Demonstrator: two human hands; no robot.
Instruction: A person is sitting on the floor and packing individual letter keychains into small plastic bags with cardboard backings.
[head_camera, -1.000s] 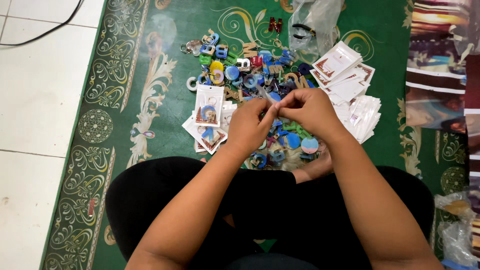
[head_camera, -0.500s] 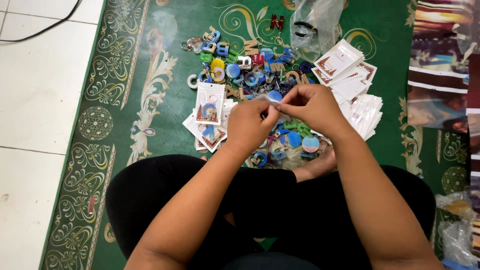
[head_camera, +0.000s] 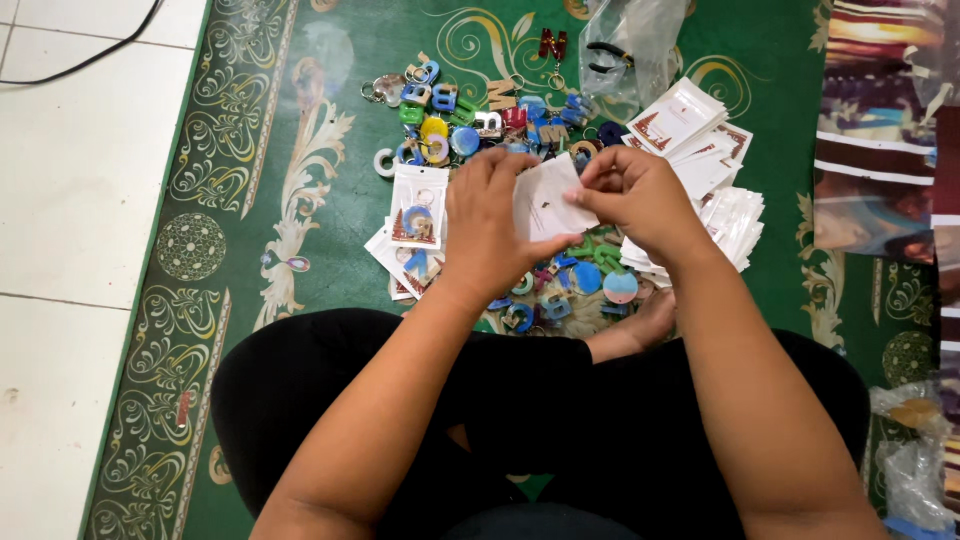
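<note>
Pouch, small, white and flat, sits centre frame, pinched between both hands above the pile. Earlier views show the hands bunched together over the pile with no white piece visible; now the pouch is up and spread between them, so handling has moved from picking at the pile to working on the pouch itself. Can't tell if anything is inside it.

Left to right:
- White tiled floor, left edge, with a black cable at upper left.
- Green patterned rug under everything.
- Packed pouches, left of centre: a loose stack, the top one showing a coloured charm inside on a printed card.
- Left hand, centre: fingers closed on the pouch's left edge, thumb side hidden.
- Keychain pile, upper centre: coloured letter shapes and round charms, loose on the rug, running on under the hands.
- Right hand: fingers clamped together on the pouch's upper right edge.
- Clear plastic bag, top centre-right: a dark tool, probably pliers, inside.
- Card stack, right of the hands: white printed cards or empty pouches, fanned out.
- Crumpled plastic bags, lower right corner, contents unclear.
</note>
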